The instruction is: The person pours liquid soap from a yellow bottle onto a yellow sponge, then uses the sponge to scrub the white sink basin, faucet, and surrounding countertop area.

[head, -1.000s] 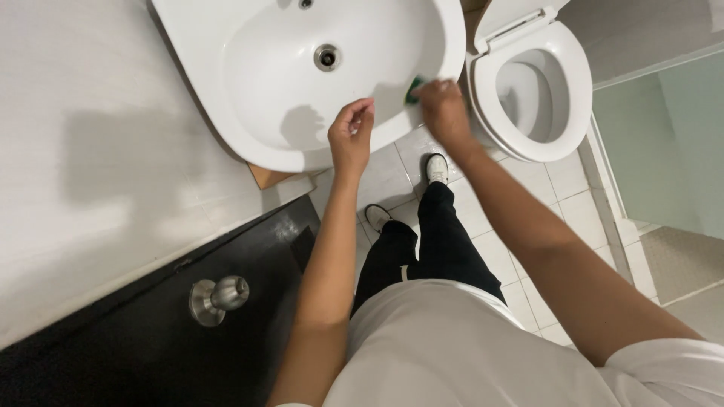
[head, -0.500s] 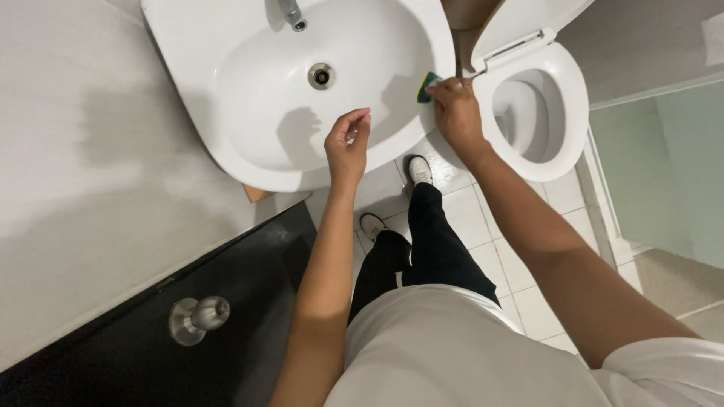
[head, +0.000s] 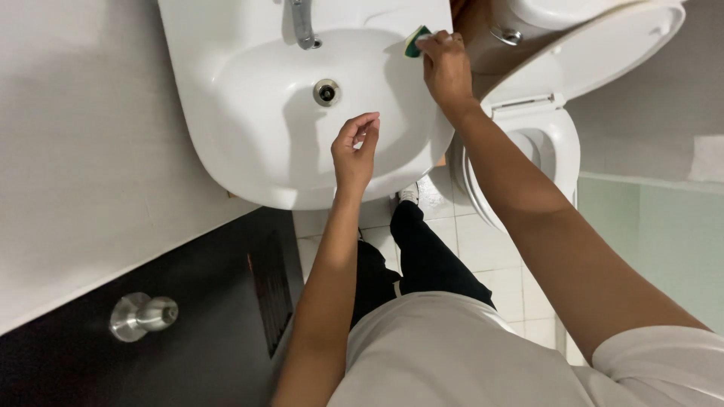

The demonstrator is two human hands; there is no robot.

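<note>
Green sponge (head: 414,41), small, with a paler yellow edge, mostly hidden by the hand; it sits pressed on the white sink's (head: 249,162) back right rim, near the chrome tap (head: 302,24). Right hand (head: 446,69) lies over it, fingers closed on the sponge. Left hand (head: 355,151) hovers above the basin's front edge, fingers loosely curled, thumb and fingertips close together, holding nothing visible. Drain (head: 326,92) in basin centre. Toilet (head: 528,151) stands right of the sink, lid up. Dark door with metal knob (head: 141,315) lower left.
</note>
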